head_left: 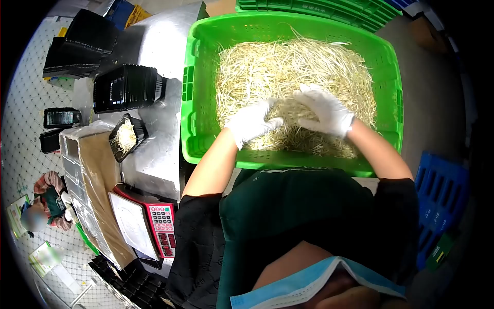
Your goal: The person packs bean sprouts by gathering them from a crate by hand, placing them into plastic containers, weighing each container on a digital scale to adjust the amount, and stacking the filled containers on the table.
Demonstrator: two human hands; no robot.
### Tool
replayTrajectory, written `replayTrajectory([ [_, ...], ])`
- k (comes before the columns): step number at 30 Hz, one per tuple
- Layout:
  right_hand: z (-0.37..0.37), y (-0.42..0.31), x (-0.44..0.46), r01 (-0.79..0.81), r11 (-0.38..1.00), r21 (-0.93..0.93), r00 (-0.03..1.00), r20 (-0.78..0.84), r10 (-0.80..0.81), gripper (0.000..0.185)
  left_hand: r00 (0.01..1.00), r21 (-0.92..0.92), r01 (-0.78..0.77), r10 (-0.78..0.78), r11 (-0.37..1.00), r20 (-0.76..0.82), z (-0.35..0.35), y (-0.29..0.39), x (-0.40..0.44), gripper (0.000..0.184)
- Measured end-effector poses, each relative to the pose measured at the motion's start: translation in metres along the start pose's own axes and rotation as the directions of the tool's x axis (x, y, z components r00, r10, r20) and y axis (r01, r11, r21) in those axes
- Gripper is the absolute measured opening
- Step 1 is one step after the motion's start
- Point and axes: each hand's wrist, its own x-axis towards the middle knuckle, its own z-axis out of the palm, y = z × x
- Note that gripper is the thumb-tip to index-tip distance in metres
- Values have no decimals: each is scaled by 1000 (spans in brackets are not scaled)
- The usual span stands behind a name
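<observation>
Sprouts (288, 67) are heaped in the green crate (393, 77); left hand (252, 123) and right hand (328, 110) are laid there, thumbs spread from fingers, nothing seen clasped. One black tray (140, 130) is loaded; plenty of sprouts left, stacked trays (121, 90) apparently unfilled.

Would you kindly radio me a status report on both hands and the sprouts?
Left hand, right hand: gloved, open, at the sprouts. Sprouts heaped inside green crate. Nothing seen blocking either hand.

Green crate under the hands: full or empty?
Partly filled: pale sprouts heap across the crate, with its green inner walls showing around them.
</observation>
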Motion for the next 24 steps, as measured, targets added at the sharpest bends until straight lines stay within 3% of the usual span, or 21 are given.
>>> replayTrajectory([
  [1,-20,8,5,-66,992,104,994,90,56,54,995,29,82,-83,996,63,6,-8,1,71],
  [3,-13,38,21,-96,990,107,987,-117,109,59,980,63,146,-153,987,126,4,-6,5,71],
  [4,-26,53,39,-271,934,232,956,-44,289,59,994,-9,85,-84,996,71,7,-10,10,71],
  [5,-20,76,59,-302,925,232,924,-169,344,60,1000,-75,20,-19,997,10,9,-14,13,71],
  [6,-32,86,75,-441,819,366,865,-68,496,61,1000,-110,20,-22,994,-17,9,-15,14,70],
  [7,-24,104,86,-481,802,355,845,-57,532,60,1000,-108,24,-26,994,-17,13,-21,15,70],
  [9,1,92,90,-436,828,354,879,-31,476,59,995,-95,35,-43,995,-87,14,-31,15,70],
  [10,15,83,84,-280,955,97,954,-84,289,57,993,-53,56,-61,997,-97,11,-33,11,72],
  [13,24,4,12,-7,994,-107,988,151,23,69,978,7,30,-28,1000,-209,15,-40,10,73],
  [14,36,-4,-14,227,948,-225,973,10,-231,71,979,8,53,-51,999,-197,15,-33,9,82],
  [15,29,-4,-20,228,947,-226,973,13,-231,71,979,5,53,-51,999,-197,15,-23,12,82],
  [17,11,1,-34,213,976,-50,974,85,-208,67,976,132,-107,129,986,-177,16,1,21,98],
  [18,8,17,-28,81,977,198,996,20,-87,63,987,143,-111,126,984,-103,15,12,35,112],
  [19,-21,22,-18,-167,802,574,986,83,146,63,987,143,-118,133,983,-95,18,19,52,112],
  [20,-11,50,-12,-30,941,337,981,-170,92,65,964,201,-168,203,965,-174,21,26,69,114],
  [21,-15,61,-9,-188,969,163,961,-174,216,70,929,259,-210,274,943,-247,28,33,79,117],
  [22,-2,76,-11,-273,948,163,951,-102,291,75,929,258,-217,280,941,-242,36,41,83,117],
  [23,11,85,-18,-359,920,160,929,-32,368,80,970,246,-163,201,956,-138,43,47,86,119],
  [24,5,73,-33,-332,929,164,942,100,319,85,992,242,-109,121,964,-36,47,49,91,121],
])
